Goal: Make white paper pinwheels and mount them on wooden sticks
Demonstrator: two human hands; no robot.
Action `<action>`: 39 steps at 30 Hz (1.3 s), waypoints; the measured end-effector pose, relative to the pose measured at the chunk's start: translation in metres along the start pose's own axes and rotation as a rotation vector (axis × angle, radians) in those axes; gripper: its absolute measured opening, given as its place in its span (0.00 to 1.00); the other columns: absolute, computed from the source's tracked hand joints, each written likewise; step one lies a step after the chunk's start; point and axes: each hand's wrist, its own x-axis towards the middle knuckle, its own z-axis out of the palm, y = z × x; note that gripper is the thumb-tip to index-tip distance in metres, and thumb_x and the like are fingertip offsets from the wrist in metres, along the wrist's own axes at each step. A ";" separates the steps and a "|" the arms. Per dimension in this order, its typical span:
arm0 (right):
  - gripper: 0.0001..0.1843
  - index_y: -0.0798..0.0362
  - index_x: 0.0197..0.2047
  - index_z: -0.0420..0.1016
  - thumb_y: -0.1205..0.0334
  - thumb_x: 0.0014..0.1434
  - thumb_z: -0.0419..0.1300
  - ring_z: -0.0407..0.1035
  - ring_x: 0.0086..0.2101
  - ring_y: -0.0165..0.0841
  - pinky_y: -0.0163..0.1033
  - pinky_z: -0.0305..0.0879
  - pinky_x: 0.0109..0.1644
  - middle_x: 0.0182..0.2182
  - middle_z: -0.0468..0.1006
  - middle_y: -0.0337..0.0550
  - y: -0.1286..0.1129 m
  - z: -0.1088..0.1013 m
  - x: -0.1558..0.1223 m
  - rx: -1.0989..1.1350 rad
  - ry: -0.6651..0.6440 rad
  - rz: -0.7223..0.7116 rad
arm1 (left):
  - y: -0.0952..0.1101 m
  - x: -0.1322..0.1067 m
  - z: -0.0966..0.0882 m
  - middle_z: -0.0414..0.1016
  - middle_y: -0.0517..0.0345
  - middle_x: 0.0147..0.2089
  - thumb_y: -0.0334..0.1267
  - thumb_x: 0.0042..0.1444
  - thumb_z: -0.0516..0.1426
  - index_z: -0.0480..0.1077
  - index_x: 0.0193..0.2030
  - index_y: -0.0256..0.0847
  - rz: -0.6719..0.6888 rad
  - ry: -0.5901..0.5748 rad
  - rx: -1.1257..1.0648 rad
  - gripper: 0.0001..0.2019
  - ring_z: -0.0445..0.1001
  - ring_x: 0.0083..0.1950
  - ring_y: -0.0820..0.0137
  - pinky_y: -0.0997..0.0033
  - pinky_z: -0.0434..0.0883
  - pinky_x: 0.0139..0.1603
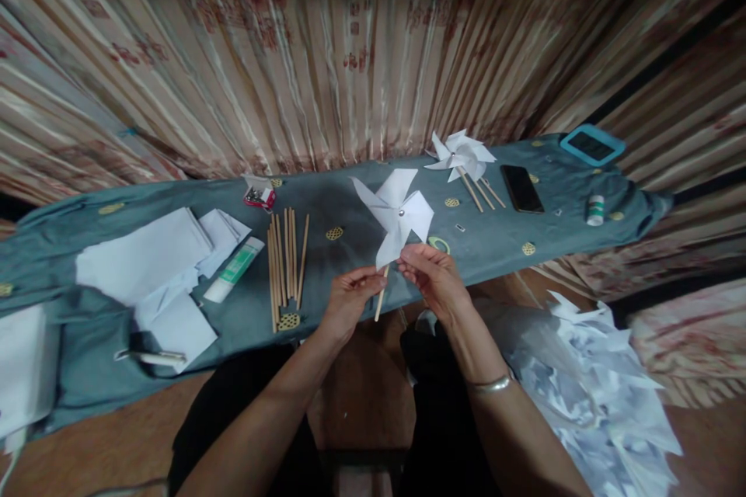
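A white paper pinwheel (395,211) with a round metal pin at its centre is held up in front of me over the table edge. Its wooden stick (380,301) points down and slightly left. My left hand (357,297) pinches the stick just below the blades. With thumb and fingers closed, my right hand (430,273) grips a lower blade of the pinwheel. Left of my hands several bare wooden sticks (285,264) lie side by side. Finished pinwheels (460,155) on sticks rest at the back of the table.
White paper sheets (151,256), a green-and-white box (234,269) and a red box of pins (259,192) lie to the left. Rightward are a phone (522,189), a blue-framed device (593,145) and a small bottle (595,210). A heap of pinwheels (606,396) stands low right.
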 end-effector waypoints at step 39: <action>0.15 0.54 0.38 0.83 0.55 0.58 0.59 0.77 0.36 0.39 0.38 0.65 0.38 0.35 0.84 0.49 -0.092 -0.005 0.089 -1.349 0.506 -0.595 | 0.005 -0.008 0.007 0.79 0.56 0.25 0.42 0.37 0.70 0.81 0.27 0.40 0.057 -0.015 -0.059 0.10 0.71 0.28 0.73 0.73 0.69 0.35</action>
